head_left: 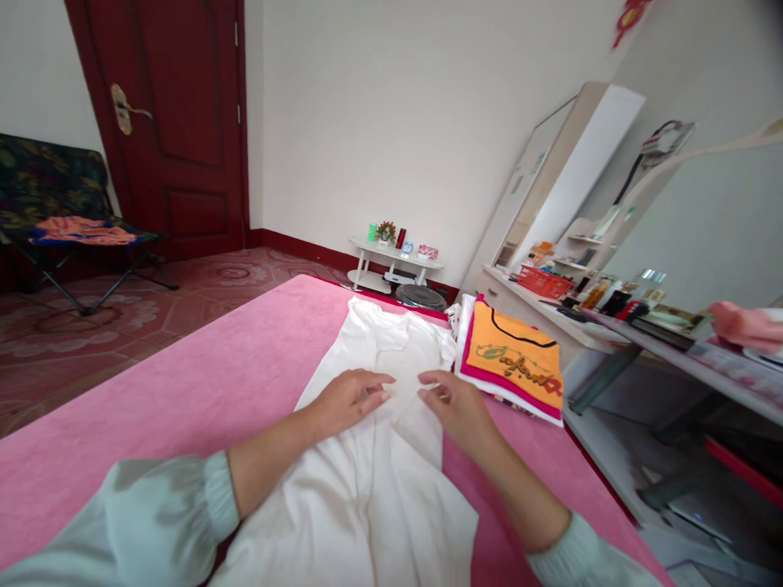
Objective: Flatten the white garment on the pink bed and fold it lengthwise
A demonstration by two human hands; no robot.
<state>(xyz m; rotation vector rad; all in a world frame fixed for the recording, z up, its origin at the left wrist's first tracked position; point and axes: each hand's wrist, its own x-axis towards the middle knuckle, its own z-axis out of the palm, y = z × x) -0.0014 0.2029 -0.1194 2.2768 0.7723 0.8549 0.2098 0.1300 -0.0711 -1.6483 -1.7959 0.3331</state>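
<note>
Pink bed (201, 383), white garment (379, 456) partly under both hands, hem cut off

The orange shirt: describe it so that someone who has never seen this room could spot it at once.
Find the pink bed, then its far right edge beside the white garment. A folded pile lies there, and the orange shirt tops it, the only piece with black trim and printed lettering.
</note>
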